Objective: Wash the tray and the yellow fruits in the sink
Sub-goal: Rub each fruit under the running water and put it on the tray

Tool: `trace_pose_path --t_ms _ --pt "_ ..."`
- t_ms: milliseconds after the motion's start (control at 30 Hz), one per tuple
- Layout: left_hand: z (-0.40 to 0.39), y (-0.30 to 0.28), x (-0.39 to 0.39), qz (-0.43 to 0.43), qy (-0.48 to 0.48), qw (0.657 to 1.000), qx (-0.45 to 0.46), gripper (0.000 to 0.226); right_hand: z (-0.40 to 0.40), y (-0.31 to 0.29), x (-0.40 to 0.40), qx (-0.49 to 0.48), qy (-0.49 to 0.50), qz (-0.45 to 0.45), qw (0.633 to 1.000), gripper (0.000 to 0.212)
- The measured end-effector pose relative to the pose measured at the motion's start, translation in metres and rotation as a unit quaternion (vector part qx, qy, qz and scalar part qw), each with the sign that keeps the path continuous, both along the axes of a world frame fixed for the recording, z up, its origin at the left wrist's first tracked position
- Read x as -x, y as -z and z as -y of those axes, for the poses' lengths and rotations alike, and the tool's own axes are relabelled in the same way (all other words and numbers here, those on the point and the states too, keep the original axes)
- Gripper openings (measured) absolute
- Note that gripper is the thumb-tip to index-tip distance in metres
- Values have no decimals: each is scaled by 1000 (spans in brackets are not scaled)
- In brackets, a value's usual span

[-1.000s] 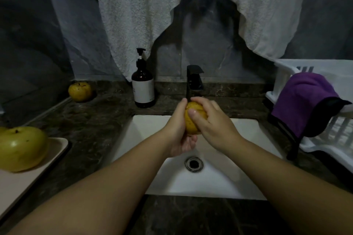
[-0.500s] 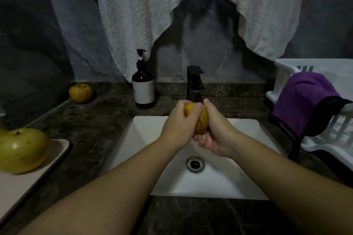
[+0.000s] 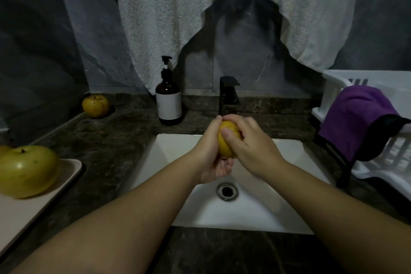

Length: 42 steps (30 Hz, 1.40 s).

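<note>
- Grip status: your left hand [image 3: 211, 151] cups the yellow fruit [image 3: 228, 140] from the side and below, and your right hand [image 3: 251, 147] wraps over it with the thumb pressed on its front. Both hold it above the sink [image 3: 289, 207], just in front of the faucet [image 3: 229, 93].
- Slip risk: a wet, round fruit can squirt out between rubbing palms. It would likely drop into the basin near the drain [image 3: 227, 192] and bruise.
- Water: no stream is visible at the faucet, so you cannot confirm rinsing. Rubbing dry would leave the fruit unwashed.
- Collision: the faucet sits close behind your knuckles. A forward stroke could knock it.
- Remaining items: a green-yellow fruit [image 3: 26, 170] rests on the tray [image 3: 66, 176] on the counter [image 3: 115, 140], and another fruit [image 3: 96, 105] sits at the back left corner. Reaching carelessly with wet hands could roll either one off.
- Soap bottle [image 3: 168, 100]: standing near the basin edge, it could tip if your left forearm swings wide.
</note>
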<state>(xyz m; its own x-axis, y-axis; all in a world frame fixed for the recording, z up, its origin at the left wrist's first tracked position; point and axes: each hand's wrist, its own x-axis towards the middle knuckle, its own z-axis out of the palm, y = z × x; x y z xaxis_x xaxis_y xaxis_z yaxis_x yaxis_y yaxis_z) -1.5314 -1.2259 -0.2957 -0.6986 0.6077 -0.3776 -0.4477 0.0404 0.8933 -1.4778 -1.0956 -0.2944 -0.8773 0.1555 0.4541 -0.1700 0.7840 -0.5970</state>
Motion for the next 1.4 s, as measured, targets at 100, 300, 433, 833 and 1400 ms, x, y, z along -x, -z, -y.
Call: trace_pose_path --t_ms 100,300,433,833,1400 --pt "-3 2 1 -87 -51 995 -12 74 2 -2 4 108 -8 35 993 45" --pt "-8 3 1 -230 -79 969 52 64 8 -2 2 268 52 120 955 48" --pt "0 -4 -4 77 -14 996 -32 83 -3 0 3 -18 -9 3 1000 36" --pt "-2 -7 -7 58 -34 997 -31 71 0 -2 -1 -51 24 4 998 42" --pt "1 -5 -4 88 -33 988 -126 75 -9 6 7 -1 -61 89 994 73"
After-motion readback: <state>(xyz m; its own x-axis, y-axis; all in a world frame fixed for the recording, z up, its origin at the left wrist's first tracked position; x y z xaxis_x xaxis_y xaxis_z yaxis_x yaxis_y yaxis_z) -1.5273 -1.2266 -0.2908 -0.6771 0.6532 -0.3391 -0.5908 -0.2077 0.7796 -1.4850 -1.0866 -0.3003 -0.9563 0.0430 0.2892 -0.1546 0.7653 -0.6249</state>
